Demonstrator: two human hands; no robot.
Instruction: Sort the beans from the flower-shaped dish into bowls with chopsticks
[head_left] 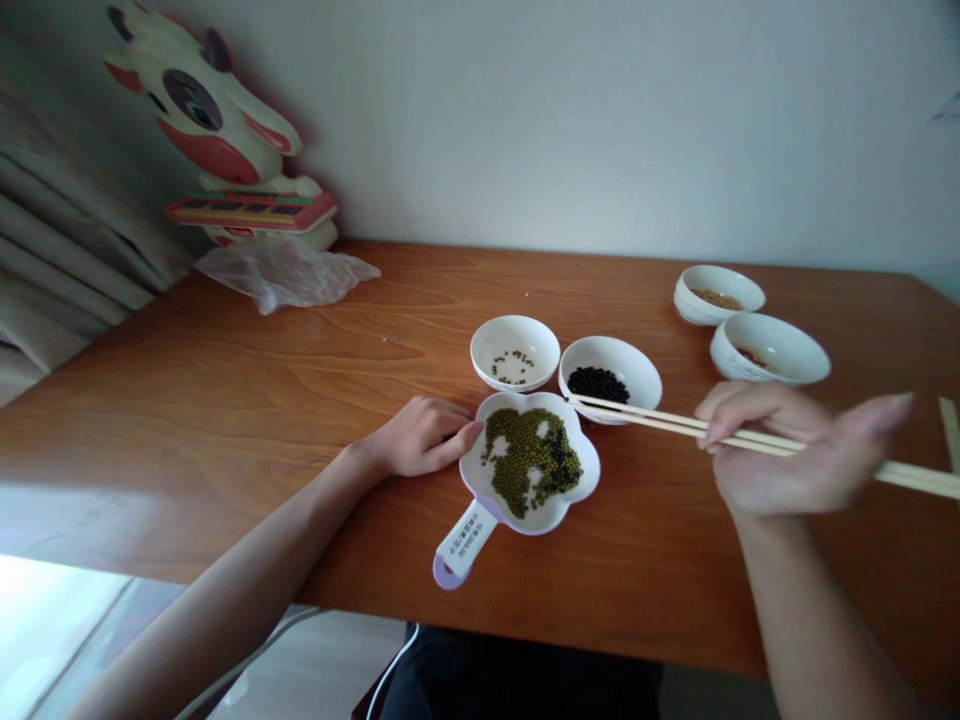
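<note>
The right hand (787, 440) was closed around a pair of wooden chopsticks (671, 420), its thumb sticking up, with the tips nearly together above the meeting edges of the flower-shaped dish (552, 520) and the bowl of black beans (646, 372). A dark speck, perhaps a bean, showed at the tips, too small to be sure of. The left hand (426, 437) lay palm down on the tabletop (322, 390), fingers loosely bent and thumb at the dish's left rim; whether it pinched the rim could not be told. The dish stood in front of the person, green beans (514, 465) and black beans (559, 455) mixed in it, just before a bowl with a few green beans (516, 335). A smooth, round bean could easily have slipped from such slender tips, had they crossed or squeezed unevenly, and rolled off across the wood. The long reach of the sticks would have magnified any wobble, and a knock on the rim, with the left hand so light, might have shifted the dish.
</note>
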